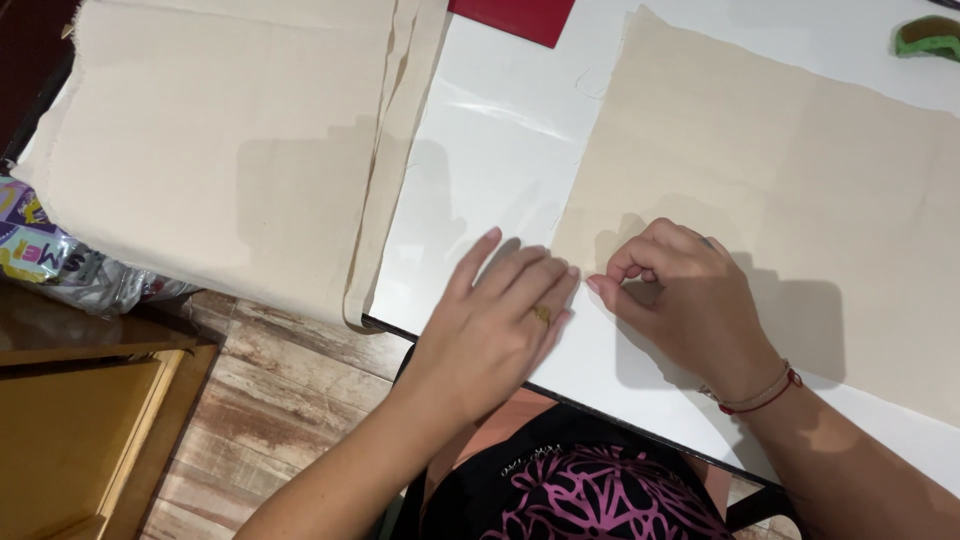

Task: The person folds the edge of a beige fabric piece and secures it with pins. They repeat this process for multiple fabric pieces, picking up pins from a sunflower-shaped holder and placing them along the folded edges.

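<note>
White tabletop (500, 160), glossy, dark-edged; taken here as the landmark for all places.

Stack of cream cloth (230, 140) on the tabletop's left part, several layers, its near edge hanging over the tabletop edge above the wood-plank floor (270, 400). Likely parked there as stock, out of the working area.

Single cream cloth piece (780, 210) spread flat on the tabletop's right part, raw edges, slightly skewed to the tabletop edge. Its near-left corner lies close to the tabletop's near edge, right where both hands meet.

Yellow wooden cabinet (70, 450) below and left of the tabletop, on the floor. Printed plastic bag (50, 260) just under the overhanging stack, left of the tabletop.

Red flat thing (515, 15) at the tabletop's far edge, mostly cut off. Green object (930, 38) at the tabletop's far right corner; blurred, kind unclear.

Left hand (500, 320): open, fingers straight and together, palm down on bare tabletop just left of the single piece's corner, fingertips at its edge. Holds nothing; seems to be pressing flat to steady the spot.

Right hand (690, 295): curled, thumb and forefinger pinched together at the cloth's near-left edge, other fingers folded in. It appears to nip the edge or a thread there; what sits between the fingertips is too small to tell. Thin red cord bracelet (765, 395) at that wrist; small ring (542, 314) on a left-hand finger.
</note>
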